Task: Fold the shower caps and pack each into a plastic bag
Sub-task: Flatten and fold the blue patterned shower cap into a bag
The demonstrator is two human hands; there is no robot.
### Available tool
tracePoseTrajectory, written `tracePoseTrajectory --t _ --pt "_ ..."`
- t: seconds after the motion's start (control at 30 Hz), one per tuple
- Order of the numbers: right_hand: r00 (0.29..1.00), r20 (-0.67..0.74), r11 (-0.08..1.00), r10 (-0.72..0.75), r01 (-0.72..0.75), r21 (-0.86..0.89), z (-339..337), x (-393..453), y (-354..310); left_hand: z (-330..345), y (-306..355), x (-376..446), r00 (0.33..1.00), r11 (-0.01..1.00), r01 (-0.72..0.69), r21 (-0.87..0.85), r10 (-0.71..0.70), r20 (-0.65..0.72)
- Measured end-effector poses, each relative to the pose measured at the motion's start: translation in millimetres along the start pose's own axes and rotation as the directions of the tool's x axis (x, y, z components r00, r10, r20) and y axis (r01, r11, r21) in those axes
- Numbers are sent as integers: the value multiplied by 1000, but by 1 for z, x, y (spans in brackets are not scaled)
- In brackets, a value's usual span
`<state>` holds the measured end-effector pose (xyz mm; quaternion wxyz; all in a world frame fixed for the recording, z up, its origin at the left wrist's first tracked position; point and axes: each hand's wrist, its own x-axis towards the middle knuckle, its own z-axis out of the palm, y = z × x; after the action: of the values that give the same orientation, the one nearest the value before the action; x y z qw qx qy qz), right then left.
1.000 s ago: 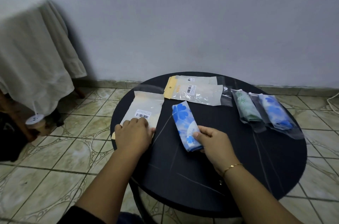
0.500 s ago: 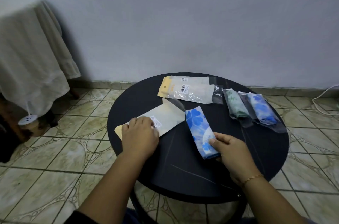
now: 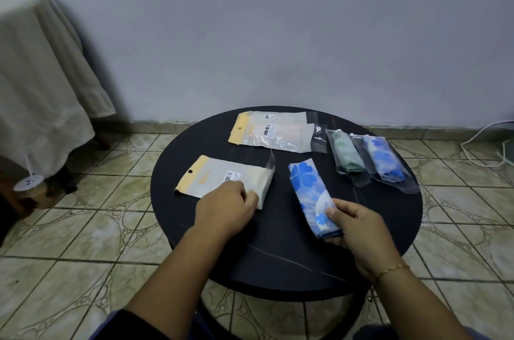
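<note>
A folded blue flower-print shower cap (image 3: 311,195) is pinched at its near end by the right hand (image 3: 358,231), thumb on top and fingers curled beneath, while its far end lies on the round black bench (image 3: 389,242). An empty plastic bag (image 3: 222,181) with a tan header and a barcode label is held flat near its open end by the curled fingers of the left hand (image 3: 222,208). The two hands are kept apart, with bare bench between them. At the far side two more empty bags (image 3: 272,132) are stacked. To their right a green shower cap (image 3: 345,153) and a blue shower cap (image 3: 382,157) are seen already packed in clear bags, side by side. A tiled floor (image 3: 83,242) is seen around the bench
</note>
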<state>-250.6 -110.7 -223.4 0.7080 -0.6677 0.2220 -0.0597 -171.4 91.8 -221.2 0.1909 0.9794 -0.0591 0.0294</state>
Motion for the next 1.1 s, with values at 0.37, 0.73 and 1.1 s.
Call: tracePoseTrajectory --t 0.37,0.73,1.1 --pt "1000 8 1000 16 -16 8 -1 -2 -4 4 1 -1 996 1000 19 9 -19 85" --pt "994 65 996 -85 84 20 0 -7 -9 13 -6 -1 948 952 -304 46 298 111" --pt "972 230 963 -41 100 -251 5 -18 -19 19 -4 -1 943 939 -332 92 333 2"
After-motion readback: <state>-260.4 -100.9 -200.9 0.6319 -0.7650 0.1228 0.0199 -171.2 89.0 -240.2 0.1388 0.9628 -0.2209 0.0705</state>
